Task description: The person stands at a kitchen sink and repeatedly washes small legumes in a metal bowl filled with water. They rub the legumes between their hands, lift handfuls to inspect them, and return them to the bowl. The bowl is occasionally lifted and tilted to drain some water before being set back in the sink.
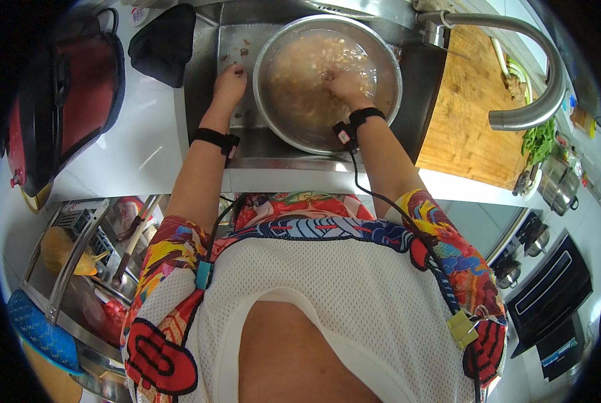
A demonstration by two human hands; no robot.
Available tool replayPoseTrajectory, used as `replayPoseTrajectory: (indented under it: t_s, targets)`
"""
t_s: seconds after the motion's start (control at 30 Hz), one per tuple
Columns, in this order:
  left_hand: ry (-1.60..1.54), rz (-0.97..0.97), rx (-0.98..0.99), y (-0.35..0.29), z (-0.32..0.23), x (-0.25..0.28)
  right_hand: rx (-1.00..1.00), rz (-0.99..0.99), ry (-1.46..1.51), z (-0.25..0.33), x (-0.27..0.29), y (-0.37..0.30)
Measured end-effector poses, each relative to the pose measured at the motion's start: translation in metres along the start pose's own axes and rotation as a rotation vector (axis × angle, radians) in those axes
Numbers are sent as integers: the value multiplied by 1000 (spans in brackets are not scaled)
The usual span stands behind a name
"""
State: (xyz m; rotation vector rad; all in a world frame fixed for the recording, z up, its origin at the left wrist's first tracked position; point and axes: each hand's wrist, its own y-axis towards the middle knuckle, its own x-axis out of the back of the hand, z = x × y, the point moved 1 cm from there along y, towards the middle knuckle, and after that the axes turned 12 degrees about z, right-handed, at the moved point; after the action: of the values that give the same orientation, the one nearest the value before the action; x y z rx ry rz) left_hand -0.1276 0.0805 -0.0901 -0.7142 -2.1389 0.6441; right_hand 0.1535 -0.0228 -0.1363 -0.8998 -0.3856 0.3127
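Note:
A large round metal basin (261,101) sits in the steel sink, holding cloudy brownish water with many small pale pieces (307,57), perhaps beans or kernels. My right hand (347,88) reaches into this water from the basin's near right side. Its fingertips are under the murky surface, so their grip is hidden. To the left of the basin, my left hand (230,86) hovers over the sink (247,37) with its fingers curled closed. What they hold, if anything, is too small to make out. Small brown scraps (245,52) lie on the sink bottom beyond it.
A curved metal faucet (535,40) arches over a wooden cutting board (472,107) on the right. Green vegetables (537,142) lie by the board's right edge. On the left counter are a black cloth (166,46) and a dark red appliance (89,87). Below it, a pull-out rack (79,248) stands open.

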Motion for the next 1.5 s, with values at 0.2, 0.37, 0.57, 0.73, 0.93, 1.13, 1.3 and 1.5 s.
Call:
replayPoseTrajectory:
  t_s: [0.2,0.37,0.57,0.73,0.93,1.13,1.3,1.5]
  targets:
    - [-264,-154,-138,-10,-25,4,-45,179,51,21,-41,-22]
    - [-552,-33,-272,-21,-45,-2,17,224,830,28,-42,-48]
    - [-631,217,-271,-32,-65,-22,266,410,1341,46,-20,-76]
    - [-598,289,-283,-44,-81,-43,456,494,1526,62,-17,-89]
    - [-477,227,-505,-61,-102,-65,524,502,1565,62,-21,-92]
    - [34,122,-654,-79,-112,-71,550,514,1496,60,-22,-91]
    - [227,85,-705,-93,-122,-71,549,461,1488,63,-26,-91]
    - [274,113,-703,-99,-131,-65,498,449,1505,70,-27,-102]
